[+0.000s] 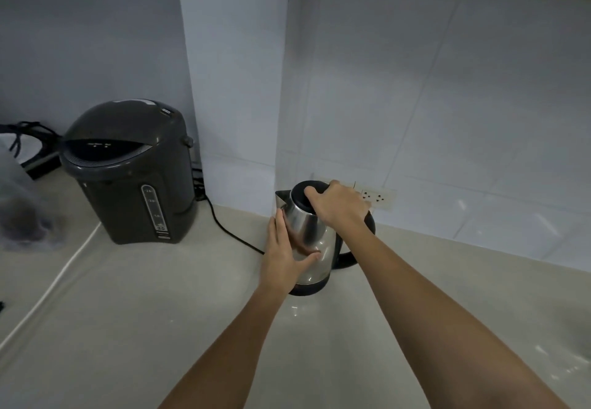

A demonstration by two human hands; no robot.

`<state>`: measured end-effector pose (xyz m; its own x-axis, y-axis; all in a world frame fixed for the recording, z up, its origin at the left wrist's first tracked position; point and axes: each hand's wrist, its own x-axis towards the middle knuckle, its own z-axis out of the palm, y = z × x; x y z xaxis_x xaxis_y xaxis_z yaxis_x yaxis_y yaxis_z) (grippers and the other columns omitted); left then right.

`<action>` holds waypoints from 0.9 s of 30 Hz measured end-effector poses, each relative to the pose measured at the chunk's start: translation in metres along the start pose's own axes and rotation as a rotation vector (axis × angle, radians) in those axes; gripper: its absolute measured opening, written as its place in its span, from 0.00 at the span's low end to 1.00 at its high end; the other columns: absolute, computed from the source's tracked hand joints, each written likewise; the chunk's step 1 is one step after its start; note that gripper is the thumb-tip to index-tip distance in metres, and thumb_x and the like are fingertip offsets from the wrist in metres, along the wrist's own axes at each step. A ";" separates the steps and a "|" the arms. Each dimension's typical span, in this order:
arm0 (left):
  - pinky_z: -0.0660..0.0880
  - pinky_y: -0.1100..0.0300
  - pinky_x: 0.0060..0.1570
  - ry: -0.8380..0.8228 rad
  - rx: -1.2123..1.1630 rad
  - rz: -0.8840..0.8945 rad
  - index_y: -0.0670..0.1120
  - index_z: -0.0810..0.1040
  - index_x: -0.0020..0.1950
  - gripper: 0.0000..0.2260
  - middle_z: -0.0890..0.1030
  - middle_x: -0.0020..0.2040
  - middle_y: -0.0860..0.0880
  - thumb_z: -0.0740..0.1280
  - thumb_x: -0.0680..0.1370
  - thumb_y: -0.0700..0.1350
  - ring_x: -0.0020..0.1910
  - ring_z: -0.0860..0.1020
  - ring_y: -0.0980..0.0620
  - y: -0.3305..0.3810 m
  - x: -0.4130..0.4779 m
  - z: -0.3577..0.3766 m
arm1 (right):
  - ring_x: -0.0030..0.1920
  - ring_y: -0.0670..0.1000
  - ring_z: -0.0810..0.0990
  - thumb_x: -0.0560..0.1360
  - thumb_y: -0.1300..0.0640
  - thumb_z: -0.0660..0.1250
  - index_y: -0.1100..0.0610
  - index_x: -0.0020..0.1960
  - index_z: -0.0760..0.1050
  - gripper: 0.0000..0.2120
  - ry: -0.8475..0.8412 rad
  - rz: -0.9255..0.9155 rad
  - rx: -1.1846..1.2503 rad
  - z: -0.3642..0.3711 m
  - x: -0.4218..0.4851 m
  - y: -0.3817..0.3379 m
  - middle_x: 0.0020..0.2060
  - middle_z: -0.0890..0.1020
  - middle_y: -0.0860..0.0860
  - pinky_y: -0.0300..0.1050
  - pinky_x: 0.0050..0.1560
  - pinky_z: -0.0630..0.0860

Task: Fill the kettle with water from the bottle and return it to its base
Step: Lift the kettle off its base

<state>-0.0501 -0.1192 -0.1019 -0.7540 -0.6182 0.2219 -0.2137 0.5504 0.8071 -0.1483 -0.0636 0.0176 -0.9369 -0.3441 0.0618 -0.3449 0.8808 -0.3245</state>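
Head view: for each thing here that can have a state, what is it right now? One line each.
kettle: upright on the counter, lid shut, base not clearly visible.
left hand: flat against the kettle's steel side, steadying it.
right hand: grip closed at the kettle's top, by the lid and handle.
water dispenser: lid shut, standing upright at left.
black cord: lying slack across the counter.
wall socket: partly hidden; plug not visible.

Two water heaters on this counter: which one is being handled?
The steel kettle by the wall outlet: left hand on its body, right hand on its lid. The dark grey dispenser stands untouched.
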 end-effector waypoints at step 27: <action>0.70 0.47 0.69 -0.048 -0.095 -0.102 0.51 0.52 0.77 0.55 0.64 0.75 0.51 0.79 0.59 0.62 0.72 0.67 0.48 -0.009 0.007 -0.005 | 0.54 0.53 0.76 0.78 0.56 0.65 0.56 0.65 0.68 0.17 -0.048 -0.022 0.718 0.034 -0.021 0.114 0.52 0.78 0.51 0.45 0.54 0.69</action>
<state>-0.0503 -0.1313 -0.1048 -0.7609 -0.6392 0.1119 -0.2325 0.4295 0.8726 -0.1655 0.0330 -0.0526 -0.9210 -0.3876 0.0396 -0.2255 0.4474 -0.8655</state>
